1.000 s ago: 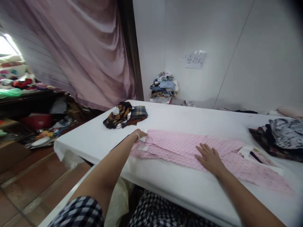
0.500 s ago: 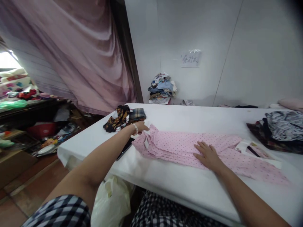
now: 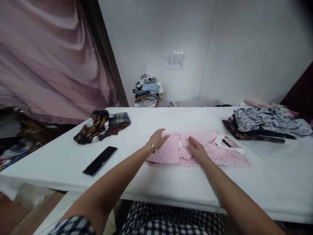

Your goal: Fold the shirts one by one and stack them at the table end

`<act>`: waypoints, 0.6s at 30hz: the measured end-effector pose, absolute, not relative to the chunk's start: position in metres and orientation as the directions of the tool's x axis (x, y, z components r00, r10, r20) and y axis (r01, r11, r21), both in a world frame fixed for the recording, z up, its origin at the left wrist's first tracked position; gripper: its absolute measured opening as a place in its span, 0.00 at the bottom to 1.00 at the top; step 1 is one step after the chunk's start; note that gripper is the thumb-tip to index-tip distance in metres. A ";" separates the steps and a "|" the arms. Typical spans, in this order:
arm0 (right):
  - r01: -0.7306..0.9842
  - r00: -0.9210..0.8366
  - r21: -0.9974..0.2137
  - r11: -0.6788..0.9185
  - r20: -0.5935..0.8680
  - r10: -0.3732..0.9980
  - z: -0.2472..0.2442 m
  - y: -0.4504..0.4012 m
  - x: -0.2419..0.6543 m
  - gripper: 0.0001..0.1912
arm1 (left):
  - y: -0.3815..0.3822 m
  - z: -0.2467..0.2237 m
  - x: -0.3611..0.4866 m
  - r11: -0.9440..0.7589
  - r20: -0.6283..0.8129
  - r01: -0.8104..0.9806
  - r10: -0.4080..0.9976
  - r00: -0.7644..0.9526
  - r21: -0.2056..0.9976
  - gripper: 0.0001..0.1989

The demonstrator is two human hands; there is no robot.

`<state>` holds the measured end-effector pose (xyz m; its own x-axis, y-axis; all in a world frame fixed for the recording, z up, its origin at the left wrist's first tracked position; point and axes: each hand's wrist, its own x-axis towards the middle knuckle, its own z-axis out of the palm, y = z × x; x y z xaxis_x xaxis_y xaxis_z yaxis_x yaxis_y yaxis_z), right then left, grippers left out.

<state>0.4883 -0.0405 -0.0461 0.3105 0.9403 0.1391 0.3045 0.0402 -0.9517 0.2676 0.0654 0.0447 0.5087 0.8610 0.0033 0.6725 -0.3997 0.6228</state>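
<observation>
A pink dotted garment (image 3: pixel 168 151) lies on the white table, its left part folded over toward the middle. A white collar piece (image 3: pixel 228 143) with a dark strip shows at its right part. My left hand (image 3: pixel 157 138), a bracelet on the wrist, rests at the folded left part with thumb and fingers apart. Over the middle, just right of the folded edge, is my right hand (image 3: pixel 197 149), its fingers extended and nothing held in them.
A black phone (image 3: pixel 100 160) lies on the table (image 3: pixel 171 186) at left, in front of dark patterned and plaid clothes (image 3: pixel 97 125). Folded and loose clothes (image 3: pixel 261 122) are at right. Behind the table rises a clothes stack (image 3: pixel 148 89) near the wall.
The garment's left end has been folded over to the right. My left hand has let go of that end. The view has turned right, and the phone shows fully.
</observation>
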 end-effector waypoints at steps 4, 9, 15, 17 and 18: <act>0.424 0.278 -0.903 0.062 0.195 0.941 -0.043 -0.042 0.484 0.29 | 0.060 -0.001 0.248 -0.430 -0.042 0.873 0.892 0.451 0.231 0.34; 0.689 0.147 -0.678 0.257 0.478 0.866 -0.033 -0.046 0.467 0.25 | 0.051 -0.024 0.258 -0.378 -0.111 0.919 0.914 0.389 0.107 0.37; 0.784 -0.090 -0.516 0.346 0.457 0.885 0.025 -0.028 0.417 0.29 | 0.052 -0.023 0.259 -0.383 -0.080 0.917 0.916 0.392 0.114 0.37; 0.811 -0.125 -0.477 0.337 0.421 0.898 0.038 -0.009 0.403 0.31 | 0.053 -0.024 0.258 -0.385 -0.066 0.915 0.917 0.394 0.124 0.36; 0.833 -0.131 -0.456 0.313 0.387 0.913 0.039 0.001 0.398 0.32 | 0.053 -0.024 0.257 -0.383 -0.062 0.915 0.918 0.393 0.130 0.36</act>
<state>0.3982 0.0009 0.0392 -0.1308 0.9126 0.3873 0.8333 0.3128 -0.4558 0.2574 0.0529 -0.0245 0.3929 0.9175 -0.0619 0.9146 -0.3828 0.1304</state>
